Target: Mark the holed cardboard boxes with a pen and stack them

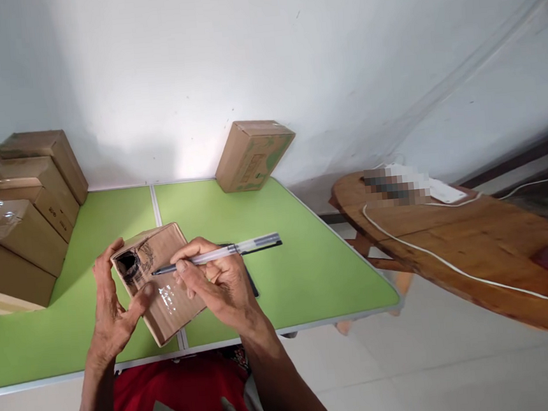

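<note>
A small cardboard box (177, 316) is tilted above the green table, with a dark ragged hole and black scribbled marks near its upper left corner. Clear tape shines on its face. My left hand (113, 309) grips the box by its left side, thumb on the front face and fingers at the upper edge. In my right hand (221, 287) is a pen (206, 256), its cap on the back end and its tip at the box's face near the marks. Behind my right hand lies a dark flat object (252, 281), mostly covered.
Several cardboard boxes (26, 221) stand in a row at the left of the green table (318, 272). Another box (255, 156) with green print stands against the wall. At the right, a wooden table (430, 236) carries a white cable (432, 261).
</note>
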The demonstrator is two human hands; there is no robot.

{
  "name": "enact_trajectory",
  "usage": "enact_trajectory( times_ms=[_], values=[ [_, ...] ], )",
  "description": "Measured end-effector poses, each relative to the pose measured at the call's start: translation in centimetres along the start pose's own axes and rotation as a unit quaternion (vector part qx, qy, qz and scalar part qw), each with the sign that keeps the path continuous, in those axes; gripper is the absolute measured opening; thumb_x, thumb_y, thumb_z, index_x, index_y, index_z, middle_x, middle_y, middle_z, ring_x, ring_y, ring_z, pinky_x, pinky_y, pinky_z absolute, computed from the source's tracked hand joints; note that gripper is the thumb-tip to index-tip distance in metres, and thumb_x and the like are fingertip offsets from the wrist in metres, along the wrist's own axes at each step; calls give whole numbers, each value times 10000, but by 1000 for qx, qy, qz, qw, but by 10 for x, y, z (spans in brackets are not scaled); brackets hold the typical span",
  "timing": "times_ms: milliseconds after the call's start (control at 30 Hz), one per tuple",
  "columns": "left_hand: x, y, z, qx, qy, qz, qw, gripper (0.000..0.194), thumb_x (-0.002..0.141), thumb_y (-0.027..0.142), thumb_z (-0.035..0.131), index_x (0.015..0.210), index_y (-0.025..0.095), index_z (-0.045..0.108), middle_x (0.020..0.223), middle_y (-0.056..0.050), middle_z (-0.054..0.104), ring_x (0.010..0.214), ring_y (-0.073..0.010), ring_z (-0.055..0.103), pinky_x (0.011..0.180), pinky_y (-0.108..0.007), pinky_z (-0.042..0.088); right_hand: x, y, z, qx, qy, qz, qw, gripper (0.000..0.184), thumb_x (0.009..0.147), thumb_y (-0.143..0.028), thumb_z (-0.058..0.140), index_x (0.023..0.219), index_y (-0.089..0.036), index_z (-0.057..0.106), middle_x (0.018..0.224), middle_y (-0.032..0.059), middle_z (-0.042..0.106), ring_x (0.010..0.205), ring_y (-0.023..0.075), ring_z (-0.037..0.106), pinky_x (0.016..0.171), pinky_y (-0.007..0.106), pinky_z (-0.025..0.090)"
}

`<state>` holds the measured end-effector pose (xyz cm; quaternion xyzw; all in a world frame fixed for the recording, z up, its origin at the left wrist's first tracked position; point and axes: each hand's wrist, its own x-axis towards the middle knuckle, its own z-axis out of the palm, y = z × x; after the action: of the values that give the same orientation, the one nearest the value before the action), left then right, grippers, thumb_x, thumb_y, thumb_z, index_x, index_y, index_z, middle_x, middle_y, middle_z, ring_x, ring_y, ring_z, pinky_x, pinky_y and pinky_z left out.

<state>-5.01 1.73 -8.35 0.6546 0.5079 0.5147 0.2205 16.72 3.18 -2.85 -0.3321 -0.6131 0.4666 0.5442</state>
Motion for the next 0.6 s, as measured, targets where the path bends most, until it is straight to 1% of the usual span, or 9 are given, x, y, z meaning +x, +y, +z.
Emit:
enact_trajectory(
  times_ms=[100,167,300,367,433,500,533,567,600],
  values=[
    [1,-1,0,-22,-5,-19,1000,787,975,617,776,1655,354,478,1611,-139,547,1494,-401,540,1266,-680,428,3,4,-1,17,56,0,998,260,1031,-444,770,947,-200,735,737,-20,678,558,100,581,510,214,489],
    [2,-2,0,-34,-12,-29,999,797,968,621,782,1653,358,472,1612,-137,551,1500,-404,539,1276,-695,412,8,5,3,40,72,-11,997,280,1028,-477,791,976,-206,745,763,-15,706,593,110,632,549,225,552],
    [4,-3,0,-29,-7,-33,999,794,965,619,779,1649,351,479,1607,-142,561,1506,-408,541,1276,-695,421,19,3,14,73,57,-46,995,231,1048,-454,785,1067,-225,774,895,12,774,748,138,744,661,251,651],
    [4,-3,-1,-23,-8,-31,999,803,965,613,776,1659,348,469,1612,-149,559,1515,-409,539,1264,-680,446,26,2,12,79,55,-66,993,225,1050,-455,783,1097,-235,780,1016,37,803,823,149,769,707,270,676],
    [4,-3,-2,-20,-10,-32,999,820,958,616,782,1665,347,465,1618,-151,557,1521,-412,536,1257,-671,460,34,5,-1,87,97,-95,987,261,1058,-507,760,1095,-249,760,1150,58,808,865,154,774,696,273,669],
    [5,-3,-2,-19,-7,-38,999,835,938,637,798,1654,347,481,1621,-149,556,1517,-419,537,1260,-677,451,40,16,-24,77,182,-117,973,329,1082,-588,691,1086,-260,706,1184,59,798,850,154,768,625,249,616],
    [6,-3,-2,-21,-5,-44,999,845,925,652,806,1646,346,491,1625,-147,555,1513,-423,538,1262,-681,446,42,23,-37,44,223,-107,968,355,1103,-613,637,1077,-260,670,1135,52,795,807,150,756,585,234,570],
    [6,-4,-2,-24,-4,-49,998,856,913,668,813,1640,346,497,1628,-146,554,1506,-426,541,1260,-683,446,43,32,-50,-24,242,-70,968,369,1131,-616,571,1067,-258,634,1048,36,785,754,145,735,560,224,524],
    [7,-5,-2,-28,-3,-55,998,865,904,683,814,1636,347,498,1629,-146,554,1498,-429,546,1252,-684,452,41,42,-61,-126,232,-9,964,363,1160,-585,512,1050,-252,608,961,20,764,712,144,711,560,224,492]
  ],
)
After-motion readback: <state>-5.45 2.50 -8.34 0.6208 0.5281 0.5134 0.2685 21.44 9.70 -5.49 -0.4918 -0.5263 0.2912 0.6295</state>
